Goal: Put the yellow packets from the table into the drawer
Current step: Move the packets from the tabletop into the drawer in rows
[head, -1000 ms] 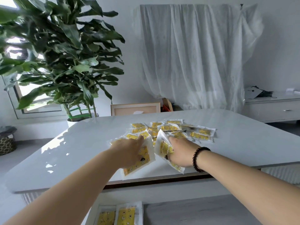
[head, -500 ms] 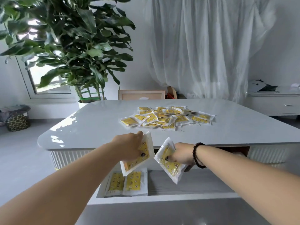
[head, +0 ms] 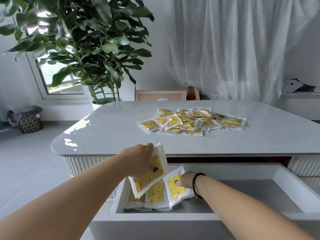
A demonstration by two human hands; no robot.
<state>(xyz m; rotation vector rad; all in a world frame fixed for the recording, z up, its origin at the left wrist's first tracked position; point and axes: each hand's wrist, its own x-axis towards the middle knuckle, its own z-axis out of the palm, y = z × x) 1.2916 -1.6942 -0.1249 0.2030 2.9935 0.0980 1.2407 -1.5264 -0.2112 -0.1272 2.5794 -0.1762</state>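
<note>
Packets (head: 149, 177) (head: 174, 187) pinched in both hands' fingers (head: 178, 183) over drawer's (head: 259, 191) left end.

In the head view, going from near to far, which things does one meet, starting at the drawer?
drawer → right hand with its packet → left hand → pile of yellow packets on the table → wooden frame → white curtain

We note the drawer (head: 294, 186) open with bare floor at right, its left end taken up by packets in the drawer (head: 155, 194).
</note>
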